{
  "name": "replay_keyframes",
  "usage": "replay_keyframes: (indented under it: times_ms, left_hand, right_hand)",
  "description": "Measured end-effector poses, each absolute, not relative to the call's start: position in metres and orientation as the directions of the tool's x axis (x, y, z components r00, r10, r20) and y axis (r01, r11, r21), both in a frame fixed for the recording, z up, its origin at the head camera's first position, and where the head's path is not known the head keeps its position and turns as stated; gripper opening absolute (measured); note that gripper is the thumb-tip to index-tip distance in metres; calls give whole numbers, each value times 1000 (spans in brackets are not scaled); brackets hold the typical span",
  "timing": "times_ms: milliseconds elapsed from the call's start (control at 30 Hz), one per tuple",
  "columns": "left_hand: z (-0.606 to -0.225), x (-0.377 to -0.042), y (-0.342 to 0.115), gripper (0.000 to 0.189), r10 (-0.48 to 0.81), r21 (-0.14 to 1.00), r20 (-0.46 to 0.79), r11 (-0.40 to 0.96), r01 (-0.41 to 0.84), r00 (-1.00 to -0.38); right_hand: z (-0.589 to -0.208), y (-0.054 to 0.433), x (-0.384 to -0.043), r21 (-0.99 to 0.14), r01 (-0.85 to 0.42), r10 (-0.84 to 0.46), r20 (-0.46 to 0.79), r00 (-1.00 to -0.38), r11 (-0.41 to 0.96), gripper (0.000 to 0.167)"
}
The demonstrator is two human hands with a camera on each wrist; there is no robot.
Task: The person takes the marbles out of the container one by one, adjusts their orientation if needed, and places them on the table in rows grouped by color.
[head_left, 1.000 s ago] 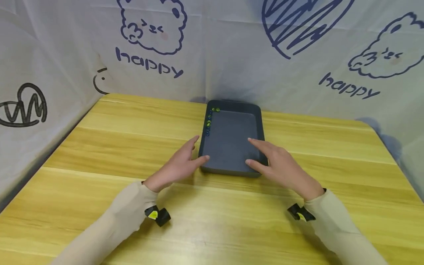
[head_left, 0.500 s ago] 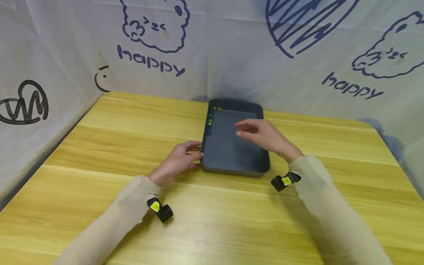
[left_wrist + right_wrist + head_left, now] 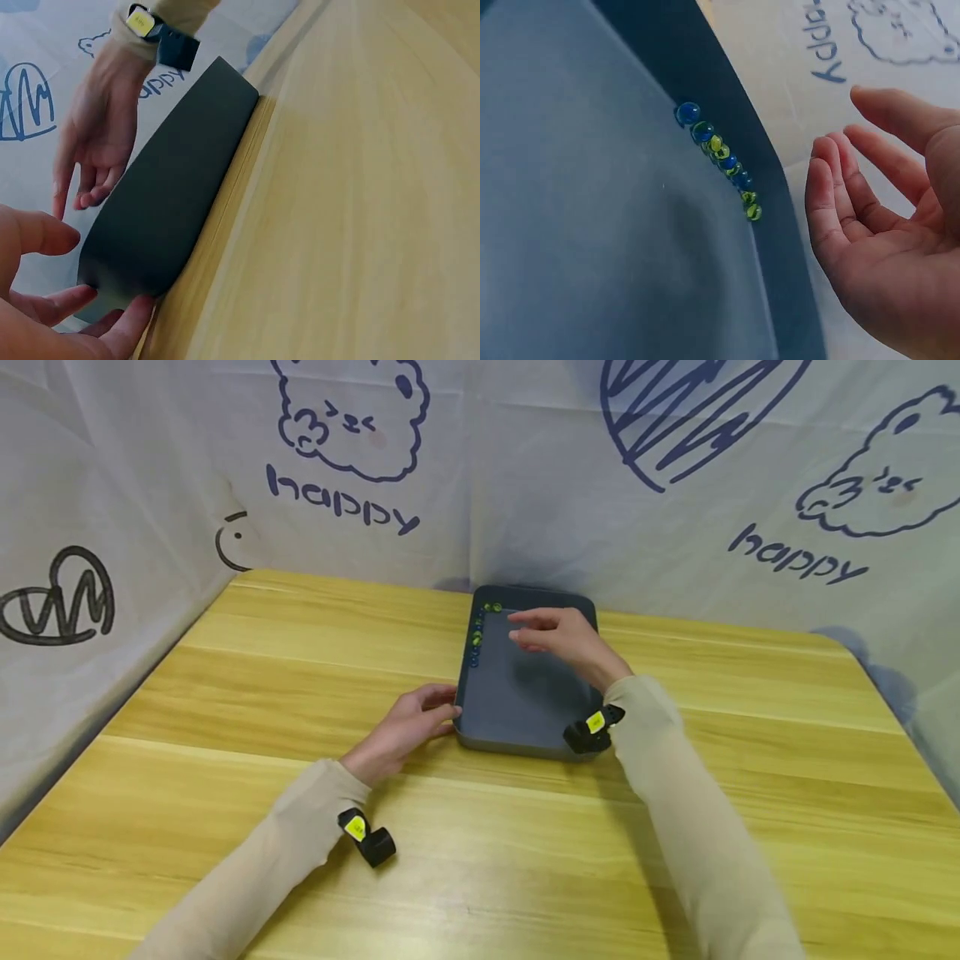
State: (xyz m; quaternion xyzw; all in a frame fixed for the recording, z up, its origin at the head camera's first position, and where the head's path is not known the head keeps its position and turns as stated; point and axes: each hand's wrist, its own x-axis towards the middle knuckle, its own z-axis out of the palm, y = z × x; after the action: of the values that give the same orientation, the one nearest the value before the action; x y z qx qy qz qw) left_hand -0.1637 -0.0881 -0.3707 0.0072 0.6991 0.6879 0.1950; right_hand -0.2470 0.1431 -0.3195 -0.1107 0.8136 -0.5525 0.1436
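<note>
A dark grey rectangular tray (image 3: 525,702) lies on the wooden table. Along its left inner wall and far-left corner runs a line of blue and yellow-green glass marbles (image 3: 476,639); the right wrist view shows the same marbles (image 3: 724,154) up close. My left hand (image 3: 401,727) touches the tray's outer left side near the front corner, its fingertips (image 3: 139,307) on the outer wall. My right hand (image 3: 566,639) hovers over the tray's far half, its fingers loosely bent toward the marbles. Nothing shows between those fingers (image 3: 825,191).
Right behind the tray hangs a white cloth (image 3: 517,510) with drawn bears and lettering. Pale wooden table (image 3: 480,860) stretches in front of the tray and to both sides. Each wrist carries a small black camera (image 3: 367,839).
My right hand has moved from the tray's right edge leftward and farther over it. My left hand has come against the tray's left side. The marbles stay lined up.
</note>
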Motion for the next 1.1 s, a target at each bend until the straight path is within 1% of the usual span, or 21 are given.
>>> replay_keyframes:
  times_ms: [100,167,433,633,800,1100]
  left_hand:
    - [-372,-164,-89,47,273,964,-265,52,-261,-925]
    - [-372,-165,-89,47,269,964,-263,47,-260,-927]
    - [-372,-166,-89,46,253,970,-241,31,-241,-937]
    - [-377,-160,-89,44,245,972,-235,55,-228,-941]
    - [-384,-159,-90,43,249,974,-226,36,-224,-942]
    - [-386,-160,-88,43,264,980,-193,13,-196,-945]
  right_hand:
    - [-325,139,-254,-953,25,-323,-127,-938,302,42]
    - [-329,135,-260,-958,36,-317,-130,-940,284,42]
    - [-344,122,-271,-954,56,-284,-143,-948,296,41]
    - [-356,113,-270,-937,60,-259,-156,-953,344,34]
    - [-368,105,-270,-918,70,-241,-175,-955,391,31]
    - [-367,100,-275,-882,62,-223,-186,-957,467,26]
